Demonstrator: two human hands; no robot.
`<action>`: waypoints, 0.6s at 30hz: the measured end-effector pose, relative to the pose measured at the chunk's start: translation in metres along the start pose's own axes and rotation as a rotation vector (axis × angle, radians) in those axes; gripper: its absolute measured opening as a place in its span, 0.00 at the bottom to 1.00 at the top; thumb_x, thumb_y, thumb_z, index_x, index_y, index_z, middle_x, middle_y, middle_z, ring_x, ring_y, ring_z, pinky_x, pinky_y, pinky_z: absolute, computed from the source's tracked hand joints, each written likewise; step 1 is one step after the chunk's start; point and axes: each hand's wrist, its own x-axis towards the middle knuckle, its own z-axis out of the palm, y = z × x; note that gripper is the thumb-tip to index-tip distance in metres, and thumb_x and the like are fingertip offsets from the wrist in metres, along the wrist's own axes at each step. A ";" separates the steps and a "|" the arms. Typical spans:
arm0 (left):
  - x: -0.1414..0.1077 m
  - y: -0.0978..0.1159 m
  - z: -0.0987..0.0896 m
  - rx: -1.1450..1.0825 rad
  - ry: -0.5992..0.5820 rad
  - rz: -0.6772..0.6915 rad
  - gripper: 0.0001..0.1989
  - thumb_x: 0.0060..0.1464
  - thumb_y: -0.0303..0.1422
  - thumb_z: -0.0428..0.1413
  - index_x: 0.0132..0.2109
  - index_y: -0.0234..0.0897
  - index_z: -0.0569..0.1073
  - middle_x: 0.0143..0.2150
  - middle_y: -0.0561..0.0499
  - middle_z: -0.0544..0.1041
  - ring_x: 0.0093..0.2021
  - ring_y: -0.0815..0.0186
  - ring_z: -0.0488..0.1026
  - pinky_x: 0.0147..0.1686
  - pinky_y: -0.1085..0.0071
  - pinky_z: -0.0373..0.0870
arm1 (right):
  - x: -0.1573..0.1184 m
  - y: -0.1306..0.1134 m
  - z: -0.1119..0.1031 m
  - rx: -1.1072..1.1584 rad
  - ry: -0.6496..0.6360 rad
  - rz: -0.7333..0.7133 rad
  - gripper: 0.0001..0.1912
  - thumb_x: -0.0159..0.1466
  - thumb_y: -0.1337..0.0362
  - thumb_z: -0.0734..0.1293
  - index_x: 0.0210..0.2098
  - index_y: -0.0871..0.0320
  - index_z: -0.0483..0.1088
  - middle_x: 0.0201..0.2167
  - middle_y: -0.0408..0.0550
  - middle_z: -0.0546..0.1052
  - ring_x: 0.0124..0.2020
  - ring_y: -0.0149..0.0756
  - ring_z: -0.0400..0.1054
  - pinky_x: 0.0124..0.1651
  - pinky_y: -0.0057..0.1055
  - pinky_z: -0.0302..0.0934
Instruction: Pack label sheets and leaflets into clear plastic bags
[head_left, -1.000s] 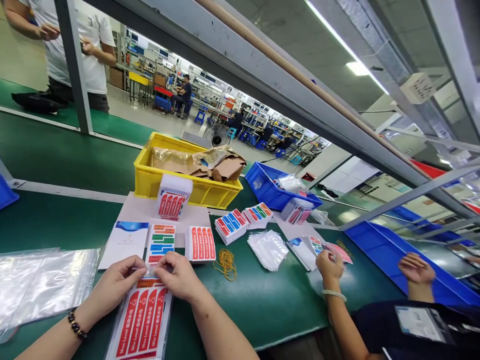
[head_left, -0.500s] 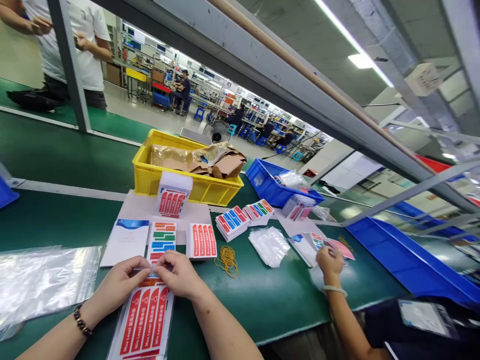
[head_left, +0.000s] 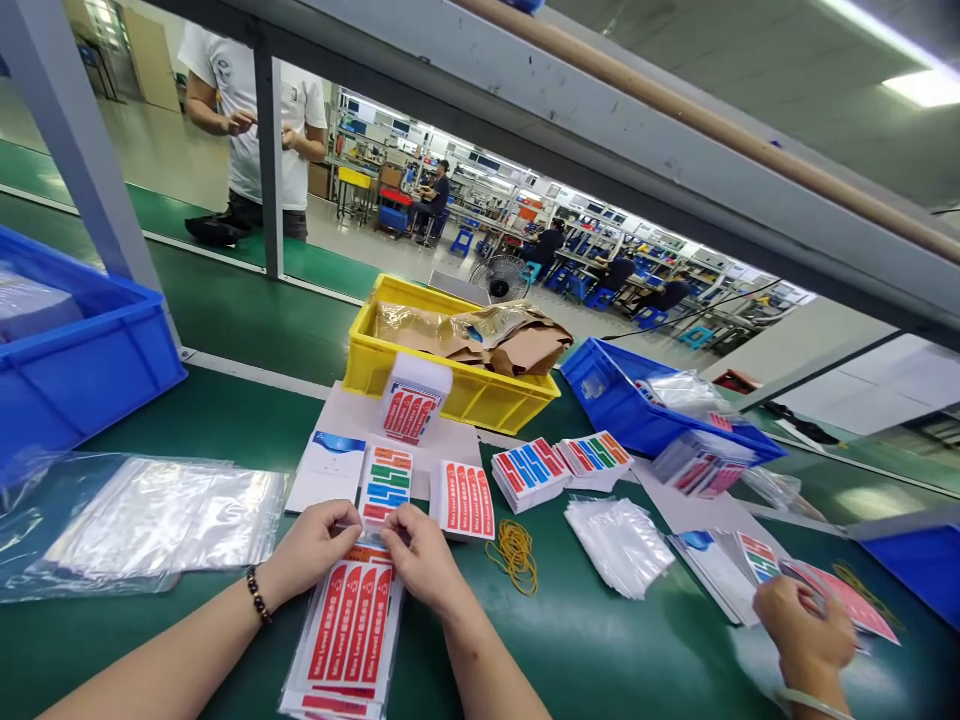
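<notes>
My left hand (head_left: 322, 545) and my right hand (head_left: 420, 555) pinch the top edge of a clear plastic bag (head_left: 349, 635), fingertips closed a short gap apart. Inside the bag lie sheets of red labels with white print. Just beyond my fingers is a stack of multicoloured label sheets (head_left: 388, 478). A white and blue booklet (head_left: 327, 472) lies to its left, and a stack of red labels (head_left: 466, 500) to its right. Yellow rubber bands (head_left: 513, 557) lie beside my right hand.
A yellow bin (head_left: 450, 385) with brown paper stands behind the stacks, blue bins (head_left: 90, 350) at the far left and right. Clear bags (head_left: 172, 515) lie left, more (head_left: 621, 545) right. Another person's hand (head_left: 806, 625) is over papers at right. A person stands beyond the frame.
The view has turned left, so things sit further right and the left blue bin shows. Both my hands keep their pinch at the bag's top edge.
</notes>
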 end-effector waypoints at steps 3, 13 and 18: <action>-0.001 -0.003 -0.002 0.102 0.090 0.085 0.12 0.55 0.37 0.46 0.37 0.31 0.66 0.36 0.49 0.68 0.37 0.70 0.65 0.39 0.73 0.61 | 0.000 -0.001 0.002 -0.068 0.023 0.004 0.05 0.56 0.69 0.59 0.26 0.64 0.62 0.28 0.46 0.66 0.31 0.28 0.58 0.34 0.25 0.51; -0.007 0.004 -0.003 0.474 0.441 0.604 0.12 0.56 0.29 0.48 0.48 0.36 0.61 0.49 0.46 0.61 0.52 0.69 0.59 0.52 0.73 0.56 | 0.007 0.012 0.017 -0.458 0.102 -0.127 0.04 0.54 0.68 0.61 0.29 0.63 0.64 0.31 0.48 0.66 0.36 0.33 0.58 0.38 0.30 0.52; -0.032 0.037 -0.021 0.553 0.286 0.600 0.06 0.57 0.31 0.47 0.41 0.37 0.63 0.37 0.53 0.68 0.38 0.74 0.66 0.38 0.83 0.61 | 0.010 0.017 0.022 -0.520 0.232 -0.207 0.06 0.54 0.65 0.61 0.29 0.63 0.63 0.32 0.48 0.65 0.35 0.35 0.56 0.37 0.32 0.51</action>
